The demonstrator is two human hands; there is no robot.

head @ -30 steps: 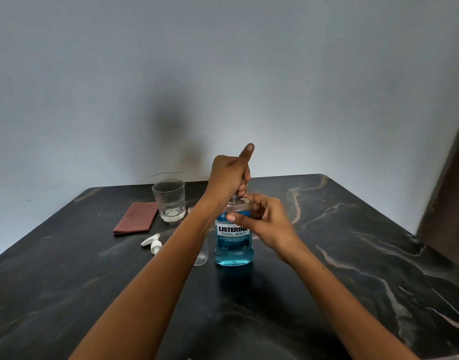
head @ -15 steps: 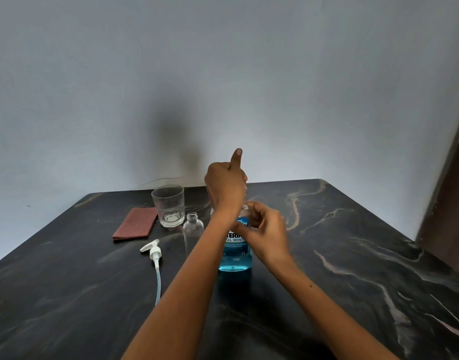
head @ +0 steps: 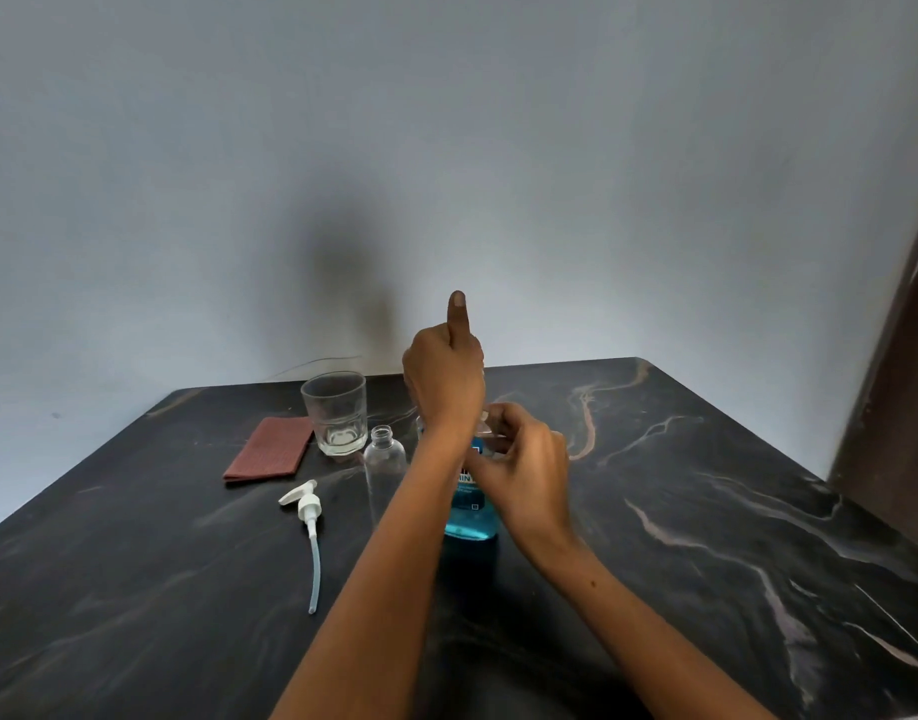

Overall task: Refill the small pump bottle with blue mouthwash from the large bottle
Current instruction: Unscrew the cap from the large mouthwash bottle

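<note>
Left hand (head: 445, 379): raised over the top of the large bottle; fingers curled down around the cap area, thumb stuck straight up; the cap itself is hidden behind the hand, so what is gripped cannot be told for certain.
Right hand (head: 524, 462): wrapped round the shoulder and upper body of the large bottle from the right side; fingers curled against the clear plastic, bottle held upright.
Large bottle (head: 472, 514): stood on the surface between the two forearms; blue mouthwash seen in the lower part; label mostly covered by the left forearm.
Small pump bottle (head: 385, 467): clear, upright, neck open; placed just left of the large bottle, partly behind the left forearm; no liquid can be made out in it.
Pump head (head: 305, 504): white, laid on its side left of the small bottle; its tube is stretched toward the near edge.
Glass (head: 336, 413): clear tumbler, upright, behind the small bottle.
Cloth (head: 269, 449): reddish-brown, folded flat, just left of the glass.
Surface (head: 706, 511): dark marble with pale veins; backed by a plain grey wall (head: 446, 148).
</note>
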